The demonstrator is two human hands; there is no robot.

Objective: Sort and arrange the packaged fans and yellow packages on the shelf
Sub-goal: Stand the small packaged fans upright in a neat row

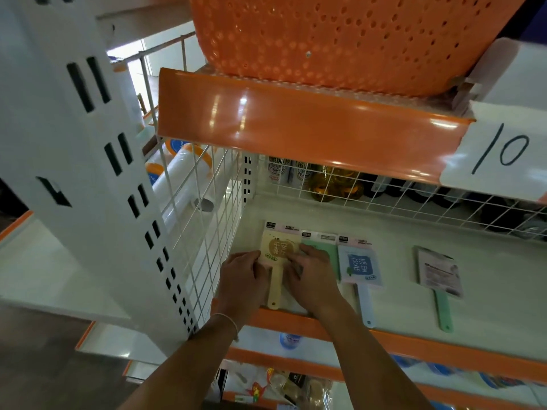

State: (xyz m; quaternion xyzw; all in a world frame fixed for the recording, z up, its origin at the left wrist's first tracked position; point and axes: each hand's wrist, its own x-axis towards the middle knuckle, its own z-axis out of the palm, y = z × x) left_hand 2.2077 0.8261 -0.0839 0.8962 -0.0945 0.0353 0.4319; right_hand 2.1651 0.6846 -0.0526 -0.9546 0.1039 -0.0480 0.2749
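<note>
Now we square up the cream-yellow packaged paddle fan (276, 255) on the pale shelf (488, 306), our left hand (244, 279) and right hand (310, 276) grasping its edges; next, align it beside the blue packaged fan (359, 267) just right of our right hand.

Ceiling lights are glinting off the glossy orange shelf lip (296, 119) overhead, where a perforated orange basket (340, 39) is sitting beside a paper sign (500, 149) marked 10. A white wire grid (204, 208) is fencing the cream shelf board (488, 261) along its left side and back, with bottles (334, 184) showing behind it. A slotted white upright (88, 161) is rising at left, and pale floor (35, 261) is showing beyond.
</note>
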